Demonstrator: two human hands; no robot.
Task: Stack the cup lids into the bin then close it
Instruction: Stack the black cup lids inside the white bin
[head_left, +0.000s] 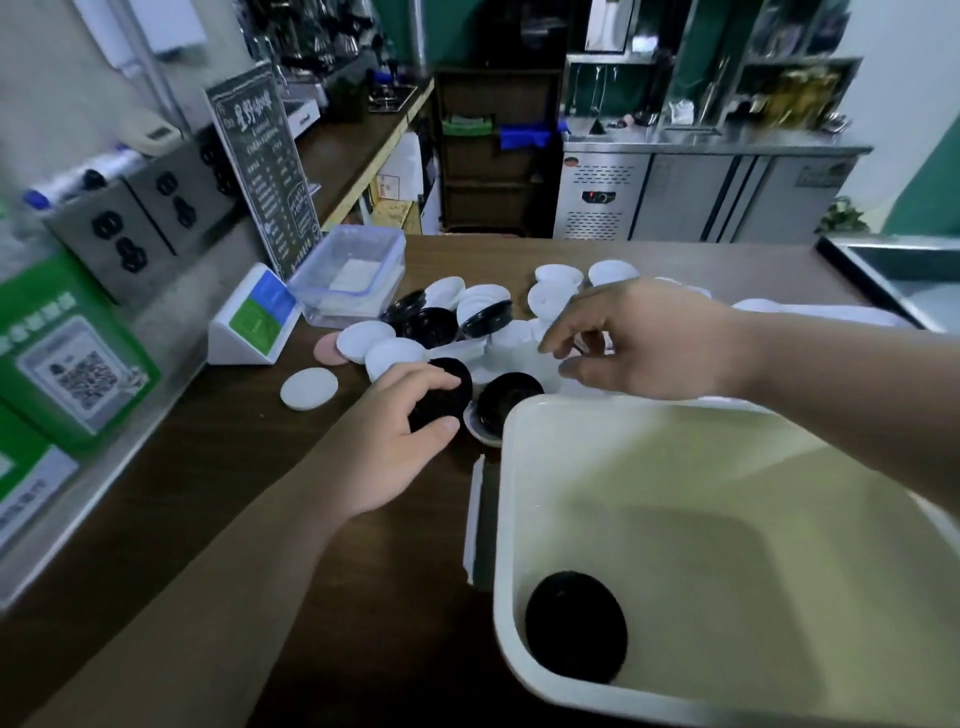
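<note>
We're gripping a black cup lid (460, 374) with the left hand (400, 441), fingers (426, 376) curled over its top and thumb on its near edge. It's at the near side of the lid pile (467, 317), mid-bench (234, 467). The right hand (654, 338) is hovering over the pile's right side with its fingers half curled. It's blurred, so we can't tell if it's holding anything. The bin (503, 545) is sitting open at the near right corner of the bench, with one black lid (575, 626) lying flat inside by its near left corner.

Risks we're flagging:
- The pile is loose and overlapping, so lifting one lid is likely dragging its neighbours along. The nested black-on-white pair (506, 397) is lying just beside the held lid, at the bin's far left corner.
- Black and white lids are mixed and some are lying inverted. Stacking them unsorted is probably giving leaning stacks that won't nest.
- Dropping the lid instead of seating it on the one already in the bin is leaving loose lids, not a stack.
- The right forearm is crossing over the bin's far rim, so a bump could be shifting the bin.
- A flat white piece (474, 519), likely the bin's cover, is lying against the bin's left wall, where stray lids could be landing on it.
</note>
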